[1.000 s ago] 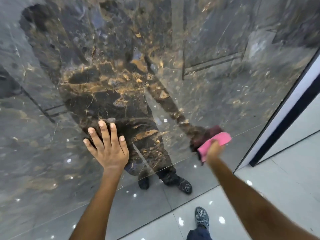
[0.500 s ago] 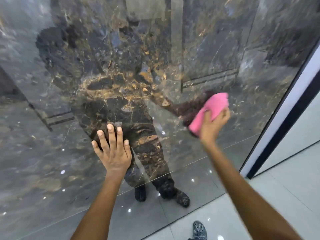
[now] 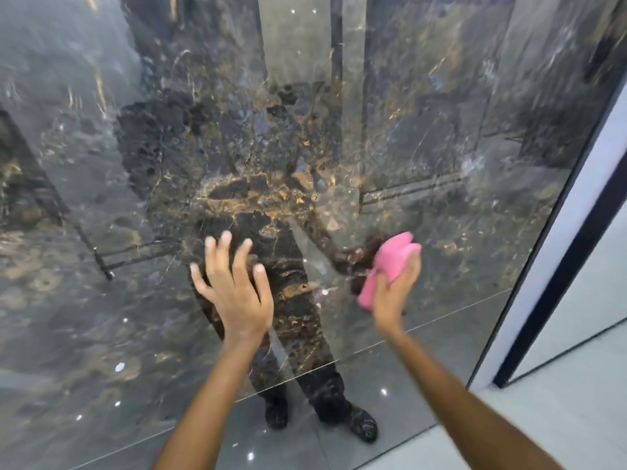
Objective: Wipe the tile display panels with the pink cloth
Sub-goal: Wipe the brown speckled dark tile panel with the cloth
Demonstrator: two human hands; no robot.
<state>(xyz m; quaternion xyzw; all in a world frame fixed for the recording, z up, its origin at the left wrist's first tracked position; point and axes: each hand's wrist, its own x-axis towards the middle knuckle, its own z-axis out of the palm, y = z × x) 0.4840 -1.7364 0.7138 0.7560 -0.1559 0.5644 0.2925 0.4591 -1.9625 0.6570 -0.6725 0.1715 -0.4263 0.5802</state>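
Observation:
A large glossy tile panel (image 3: 135, 164), dark grey marble with gold veins, fills most of the view and mirrors my body. My left hand (image 3: 234, 286) is spread with straight fingers against the panel's lower middle. To its right, my right hand (image 3: 393, 290) holds the folded pink cloth (image 3: 390, 262) against the panel; the cloth sticks out above and left of the fingers.
The panel's dark right edge (image 3: 556, 232) borders a white strip and a black frame (image 3: 573, 266). Pale grey floor tiles (image 3: 576, 401) lie at the lower right.
My right hand carried the cloth up the panel from low right, then shifted a little left. My left hand stayed spread on the panel. The view tilted upward.

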